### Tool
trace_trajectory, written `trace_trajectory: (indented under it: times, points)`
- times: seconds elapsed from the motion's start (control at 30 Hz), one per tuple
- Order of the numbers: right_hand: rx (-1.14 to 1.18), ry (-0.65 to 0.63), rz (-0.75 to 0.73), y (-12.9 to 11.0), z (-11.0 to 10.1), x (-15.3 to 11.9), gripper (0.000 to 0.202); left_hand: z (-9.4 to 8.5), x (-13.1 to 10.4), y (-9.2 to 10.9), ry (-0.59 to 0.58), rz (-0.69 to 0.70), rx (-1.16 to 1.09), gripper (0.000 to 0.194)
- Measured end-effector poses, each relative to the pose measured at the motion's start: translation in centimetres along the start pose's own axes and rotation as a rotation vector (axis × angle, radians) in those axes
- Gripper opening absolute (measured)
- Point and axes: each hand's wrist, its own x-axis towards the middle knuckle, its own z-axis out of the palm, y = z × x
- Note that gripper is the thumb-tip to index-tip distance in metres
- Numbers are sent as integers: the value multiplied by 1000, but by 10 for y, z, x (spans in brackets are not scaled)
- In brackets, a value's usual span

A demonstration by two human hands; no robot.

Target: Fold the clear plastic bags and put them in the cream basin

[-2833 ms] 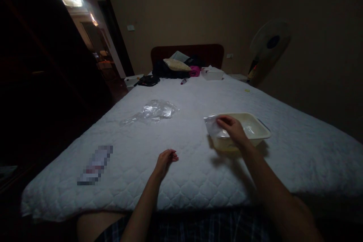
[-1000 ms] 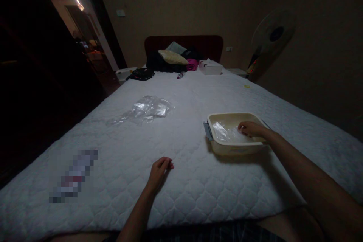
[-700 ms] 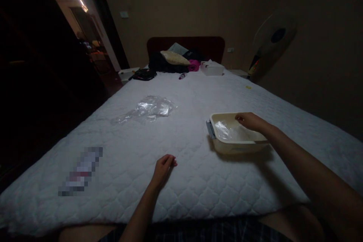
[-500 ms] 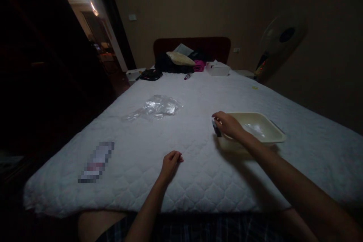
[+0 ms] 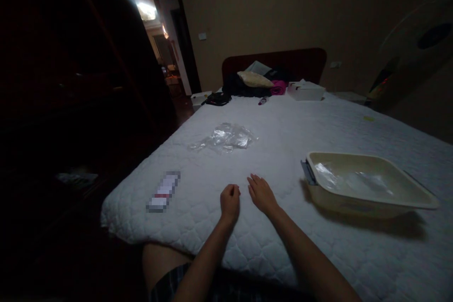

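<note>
On the white quilted bed cover [image 5: 247, 240], my left hand [image 5: 230, 202] rests with its fingers curled into a loose fist, nothing visible in it. Close beside it on the right lies my right hand [image 5: 262, 193], holding nothing, fingers stretched forward over the cover. To the right of both hands stands a cream plastic basin [image 5: 357, 205] with a grey handle clip [image 5: 307, 172] on its left end. Crumpled clear plastic [image 5: 371, 182] lies inside it. Beyond the hands, clear plastic bags [image 5: 226, 138] lie in a heap.
A pixelated oblong item [image 5: 163, 192] lies on the left of the bed. Near the headboard [image 5: 233, 63] are a pile of dark clothes [image 5: 231, 86], a pink roll [image 5: 278, 88], a small bottle [image 5: 263, 101] and a white box [image 5: 306, 91]. A fan [image 5: 433, 36] stands at right.
My right hand has let go of the basin's left end and moved left, next to my left hand. The view has turned right, and the basin now holds a second visible patch of plastic.
</note>
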Motion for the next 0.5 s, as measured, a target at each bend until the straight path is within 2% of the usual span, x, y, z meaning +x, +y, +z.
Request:
trace_trajectory:
  times: [0.17,0.3,0.4,0.5]
  points:
    - [-1,27,-5,3,-1,-2,37,-14,58,0,-8,151,333,26]
    - [-16,37,4,1,0,-2,36,-29,102,-9,-8,284,520,23]
    - [-11,40,7,1,1,-1,36,-33,125,-17,54,263,625,41]
    - [4,47,9,1,1,-1,35,-28,149,-17,125,206,666,55]
